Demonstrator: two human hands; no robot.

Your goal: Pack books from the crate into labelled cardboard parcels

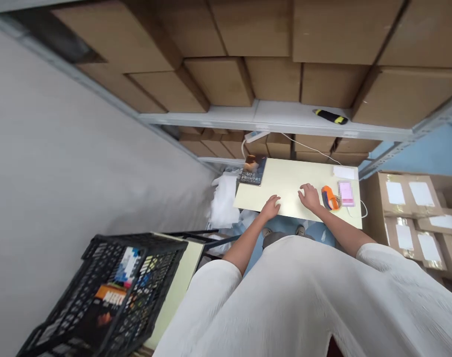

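Note:
My left hand rests at the front edge of the cream table, fingers loosely apart and nothing in it. Farther right, my right hand is over the tabletop with its fingers spread, also holding nothing. Just right of that hand lies an orange tape dispenser. Beside the dispenser is a pink-screened phone, with a stack of white labels behind it. A dark-covered book lies at the table's back left corner.
Cardboard boxes fill the shelves above. A black-and-yellow utility knife lies on the shelf edge. At lower left stands a black plastic crate with books inside. Labelled cartons are at right; white packing material hangs left of the table.

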